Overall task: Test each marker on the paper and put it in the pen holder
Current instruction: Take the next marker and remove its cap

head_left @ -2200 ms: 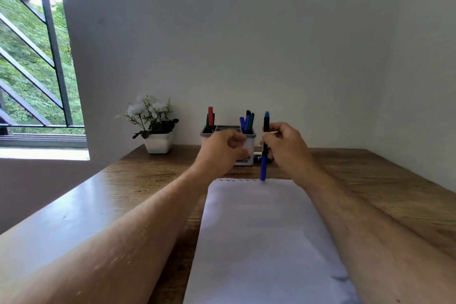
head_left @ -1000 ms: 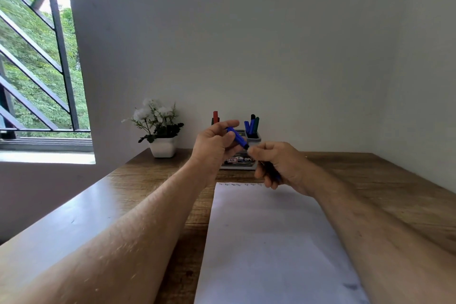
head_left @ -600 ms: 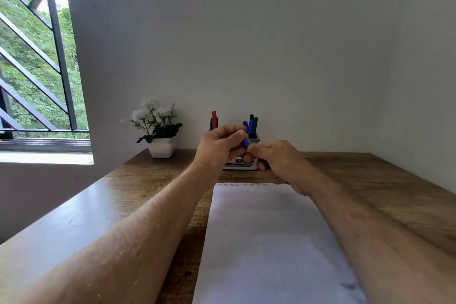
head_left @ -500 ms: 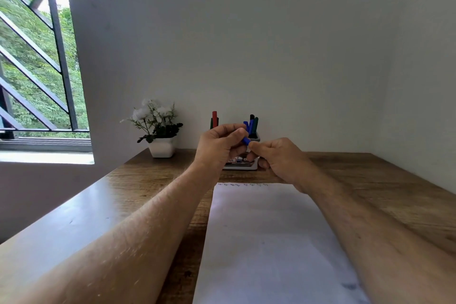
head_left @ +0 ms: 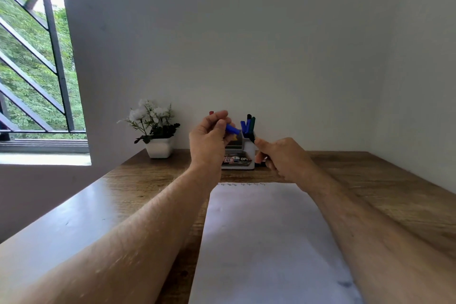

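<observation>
Two pieces in play now – left hand (head_left: 209,138) pinches a blue cap (head_left: 232,128) at its fingers, raised in front of the pen holder (head_left: 248,153); right hand (head_left: 283,158) is curled shut on the marker body (head_left: 252,138), of which only a dark stub shows above the thumb. Tip not visible, so can't tell which way the nib points.

Paper (head_left: 259,242) lies on the table (head_left: 138,180) below both hands, w/ a faint row of marks along its far edge. Holder sits just beyond that edge and already carries several markers (head_left: 248,124), plus a red one (head_left: 211,113) behind the left hand.

Risks from here, imo:
- Bare nib near skin or holder – stray ink if the right hand swings wide.
- Cap held only by a fingertip pinch; a slip sends it rolling off the table, and the marker goes in uncapped.
- Recap needs both ends aligned mid-air w/ the nib hidden in the fist; a miss inks the left fingers.
- Holder looks crowded on the right side – pushing in at an angle could jam against the others or nudge the holder back.
</observation>
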`<act>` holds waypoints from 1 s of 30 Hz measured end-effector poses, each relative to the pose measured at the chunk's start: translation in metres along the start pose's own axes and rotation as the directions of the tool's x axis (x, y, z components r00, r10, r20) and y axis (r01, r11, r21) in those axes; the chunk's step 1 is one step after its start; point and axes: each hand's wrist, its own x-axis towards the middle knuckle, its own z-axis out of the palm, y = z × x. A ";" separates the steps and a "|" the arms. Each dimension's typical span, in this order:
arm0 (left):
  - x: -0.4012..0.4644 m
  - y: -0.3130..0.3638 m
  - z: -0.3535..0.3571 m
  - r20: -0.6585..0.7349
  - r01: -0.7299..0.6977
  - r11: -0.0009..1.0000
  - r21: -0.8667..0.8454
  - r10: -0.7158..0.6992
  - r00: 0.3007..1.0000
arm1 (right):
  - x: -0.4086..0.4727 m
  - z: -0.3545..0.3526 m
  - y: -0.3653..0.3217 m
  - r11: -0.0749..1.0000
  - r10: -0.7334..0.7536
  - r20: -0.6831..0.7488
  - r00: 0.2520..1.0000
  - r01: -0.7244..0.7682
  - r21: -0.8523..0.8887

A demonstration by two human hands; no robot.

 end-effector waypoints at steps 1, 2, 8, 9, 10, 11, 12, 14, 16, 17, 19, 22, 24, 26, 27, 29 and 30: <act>0.000 0.001 0.000 -0.021 0.018 1.000 -0.004 -0.018 1.000 | 0.000 -0.001 0.002 0.999 0.044 0.017 0.999 -0.044 0.025; 0.000 0.001 0.001 -0.032 0.043 0.999 -0.002 -0.043 0.999 | 0.001 -0.002 0.004 0.994 0.089 0.040 0.995 -0.091 0.063; -0.015 0.003 0.009 0.098 0.285 0.949 0.136 -0.299 0.949 | 0.007 -0.006 0.015 0.964 0.088 0.013 0.996 -0.088 0.253; -0.016 0.006 0.011 0.130 0.277 0.928 0.248 -0.315 0.940 | 0.007 -0.006 0.016 0.954 0.077 0.010 0.997 -0.077 0.291; -0.015 0.006 0.011 0.151 0.217 0.875 0.433 -0.308 0.939 | 0.007 -0.006 0.015 0.942 0.069 0.009 0.998 -0.069 0.328; -0.012 0.005 0.012 0.197 0.105 0.729 0.677 -0.317 0.928 | 0.007 -0.006 0.014 0.930 0.066 0.008 0.998 -0.064 0.361; -0.012 0.004 0.013 0.210 0.027 0.547 0.836 -0.366 0.907 | 0.007 -0.006 0.013 0.915 0.067 0.007 0.998 -0.065 0.398; -0.011 -0.001 0.010 0.300 -0.235 0.207 0.950 -0.384 0.873 | 0.008 -0.005 0.011 0.870 0.091 0.000 0.996 -0.080 0.486; -0.015 -0.007 0.003 0.328 -0.277 0.178 0.944 -0.460 0.825 | 0.009 -0.007 0.012 0.843 0.116 -0.004 0.993 -0.097 0.529; -0.017 -0.008 0.001 0.332 -0.273 0.191 0.943 -0.479 0.812 | 0.009 -0.008 0.013 0.849 0.117 -0.006 0.993 -0.097 0.520; -0.017 -0.013 -0.001 0.342 -0.299 0.167 0.939 -0.531 0.776 | 0.008 -0.011 0.015 0.882 0.128 -0.025 0.991 -0.103 0.460; -0.018 -0.014 0.001 0.346 -0.295 0.185 0.938 -0.578 0.739 | 0.007 -0.013 0.020 0.947 0.171 -0.075 0.982 -0.143 0.289; -0.018 -0.016 0.001 0.353 -0.309 0.179 0.934 -0.583 0.732 | 0.006 -0.013 0.022 0.976 0.169 -0.095 0.981 -0.153 0.157; -0.017 -0.018 0.000 0.350 -0.308 0.173 0.935 -0.573 0.741 | 0.005 -0.012 0.023 0.987 0.150 -0.102 0.983 -0.143 0.073; -0.017 -0.019 0.000 0.353 -0.314 0.168 0.934 -0.560 0.749 | 0.005 -0.012 0.023 0.989 0.144 -0.095 0.985 -0.139 0.056; -0.019 -0.019 0.000 0.359 -0.337 0.142 0.931 -0.532 0.767 | 0.005 -0.012 0.023 0.989 0.142 -0.073 0.987 -0.140 0.039; -0.020 -0.019 0.001 0.367 -0.355 0.127 0.926 -0.522 0.770 | 0.005 -0.013 0.023 0.988 0.148 -0.058 0.987 -0.145 0.044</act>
